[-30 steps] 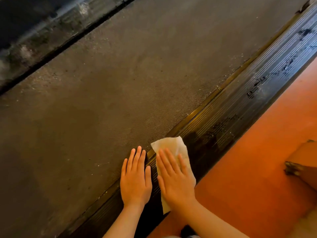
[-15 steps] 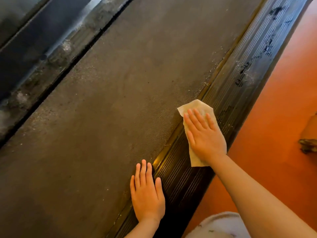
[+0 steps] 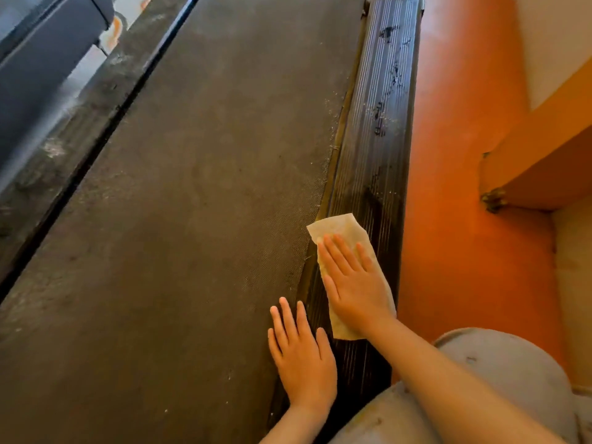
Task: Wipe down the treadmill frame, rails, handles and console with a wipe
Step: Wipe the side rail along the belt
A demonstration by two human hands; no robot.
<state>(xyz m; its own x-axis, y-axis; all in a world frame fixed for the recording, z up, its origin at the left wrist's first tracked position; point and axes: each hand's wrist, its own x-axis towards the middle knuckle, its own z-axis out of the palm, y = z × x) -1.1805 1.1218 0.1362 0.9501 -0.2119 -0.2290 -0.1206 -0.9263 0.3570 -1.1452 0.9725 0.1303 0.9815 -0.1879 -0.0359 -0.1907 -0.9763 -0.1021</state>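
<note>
Our flat right hand (image 3: 355,286) has drawn the wipe (image 3: 339,227) back along the rail (image 3: 378,139); left hand (image 3: 302,360) lies flat at its seven o'clock.

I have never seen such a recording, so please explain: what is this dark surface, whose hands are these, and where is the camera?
The camera is worn on a person's head and looks down, so these are that person's own hands. The wide dark surface is a treadmill belt; beside it runs the ribbed side rail. The right hand presses a pale wipe flat on the rail, fingers straight. The left hand lies flat and empty where belt and rail meet. The orange area is the floor.
</note>
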